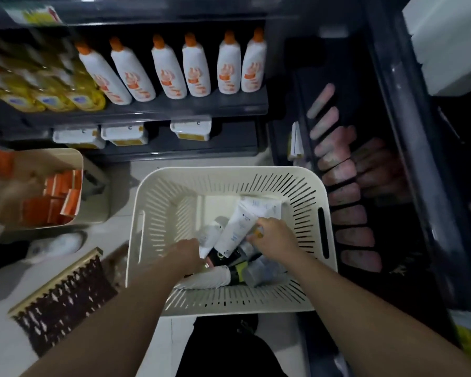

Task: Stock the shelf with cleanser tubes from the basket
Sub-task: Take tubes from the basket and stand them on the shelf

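A cream slotted basket [161,213] stands on the floor below me, with several cleanser tubes heaped in its near half. A long white tube [235,227] lies across the pile, pointing up and right. My left hand [186,254] reaches into the basket, its fingers down on a white tube [211,238]; the fingertips are hidden. My right hand [273,235] is curled round a small tube with a yellow end [257,234]. To the right, a dark shelf [305,104] holds a row of pink tubes [351,191].
A second cream basket [76,159] with orange boxes sits at the left. White bottles with orange caps [169,69] and yellow packs [46,88] fill the shelf ahead. A brown woven tray [60,297] lies on the floor at the lower left. My dark-clothed leg [226,346] shows below the basket.
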